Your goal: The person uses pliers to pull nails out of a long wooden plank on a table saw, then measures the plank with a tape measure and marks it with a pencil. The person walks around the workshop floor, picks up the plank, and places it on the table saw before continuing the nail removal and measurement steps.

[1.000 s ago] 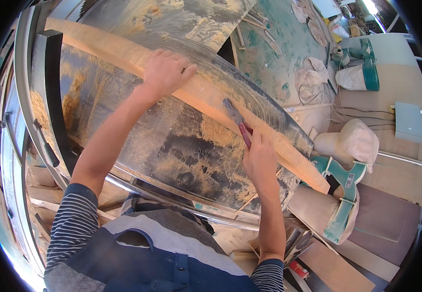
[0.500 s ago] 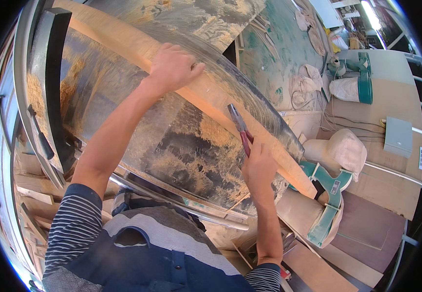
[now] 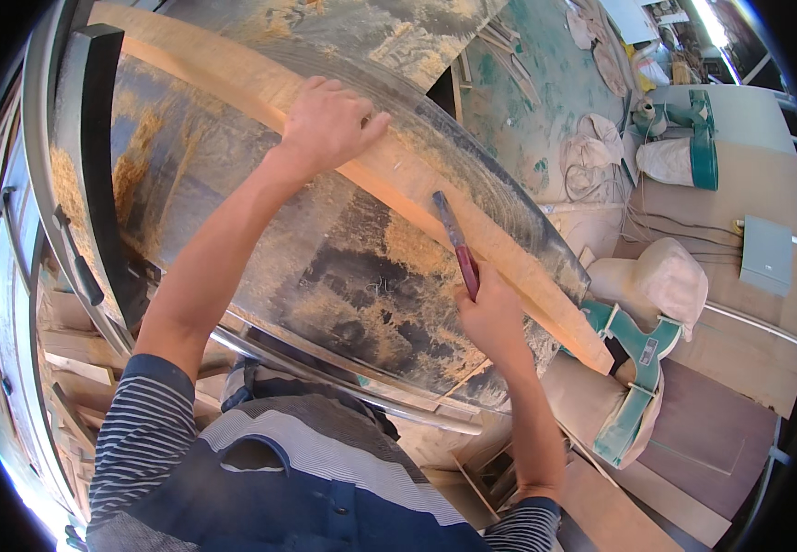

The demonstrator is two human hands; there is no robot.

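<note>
A long wooden board (image 3: 421,198) lies slantwise across a dark worktable (image 3: 274,244) strewn with sawdust. Over the board's middle, my left hand (image 3: 332,127) grips it, with fingers curled across the top and thumb toward the right. My right hand (image 3: 492,313) is closed round the red handles of a pair of pliers (image 3: 457,244). The pliers' metal jaws point up and left over the board and are seen nearly edge-on. Whether the jaws touch the wood I cannot tell. The right hand is beside the board's near edge, toward its right end.
On the left stands a black upright machine part (image 3: 95,175) by the board's far end. Green dust-collector ducting (image 3: 633,405) with cloth bags (image 3: 674,285) is at the right, past the board's end. A grey box (image 3: 766,256) and loose cables lie farther right.
My right hand has turned the pliers, so their two handles now look together and the jaws narrower. The left hand keeps its place on the board. The whole view has shifted slightly.
</note>
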